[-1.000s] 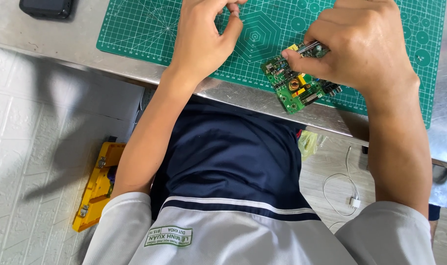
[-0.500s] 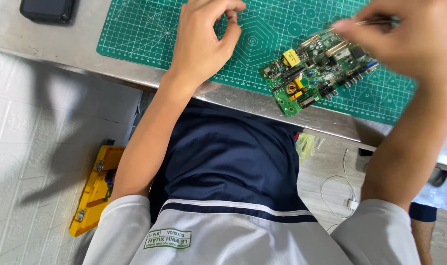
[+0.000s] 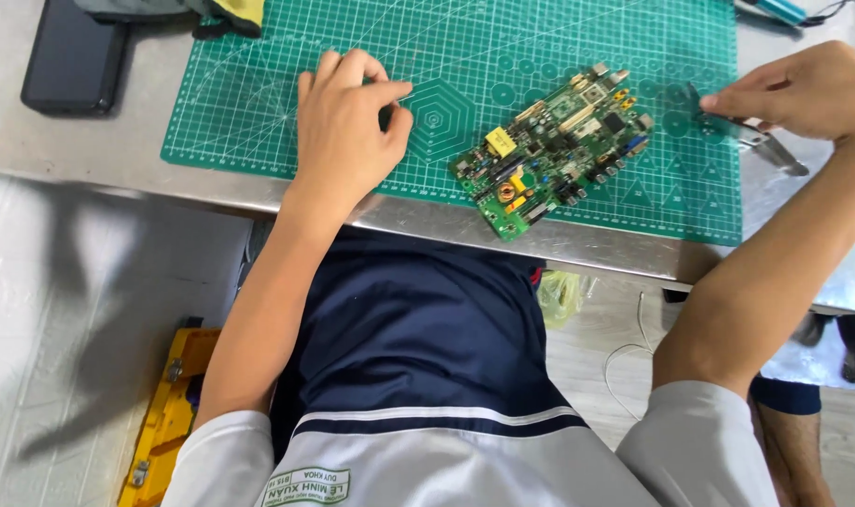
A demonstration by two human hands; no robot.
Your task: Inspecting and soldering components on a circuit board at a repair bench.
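Green circuit board lies untouched on the cutting mat.
Right hand fingers pinch metal tweezers; left hand fingers curl together, perhaps holding something tiny.

A grey metal table carries a green cutting mat, which lies under the fingers of the left hand. A black phone lies on bare metal well to the left of those fingers. Beyond them, at the table's far edge, sits a grey and yellow cloth.
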